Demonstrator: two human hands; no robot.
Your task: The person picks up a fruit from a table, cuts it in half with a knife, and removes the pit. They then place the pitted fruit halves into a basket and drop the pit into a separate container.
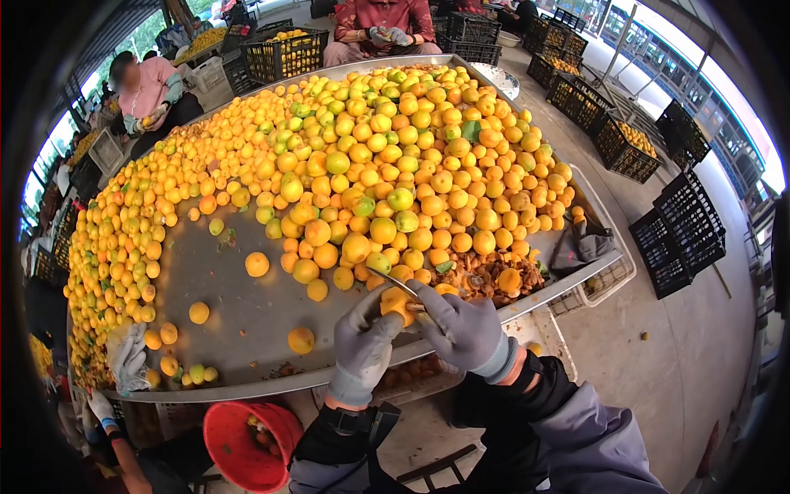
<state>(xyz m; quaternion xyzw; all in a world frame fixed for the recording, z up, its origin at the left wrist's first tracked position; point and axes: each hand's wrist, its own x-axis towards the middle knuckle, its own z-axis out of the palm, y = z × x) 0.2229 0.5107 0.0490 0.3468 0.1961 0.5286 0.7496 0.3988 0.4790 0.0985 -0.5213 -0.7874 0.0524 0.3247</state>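
Observation:
My left hand [362, 342], in a grey glove, holds an orange-yellow fruit [397, 305] above the near edge of the metal table [239, 288]. Close against it on the right, my right hand [465, 329], also gloved, is closed on a thin metal tool [393, 281] whose curved tip rises past the fruit. Behind both hands lies a large heap of yellow, orange and greenish fruits [370, 165]. Brown pits and scraps [481, 278] lie on the table just beyond my right hand.
A red bucket [251, 445] stands below the table at the near left. A dark cloth [580, 247] lies at the right corner, a pale bag [127, 354] at the left. Other people sit across and left. Black crates [679, 235] stand right.

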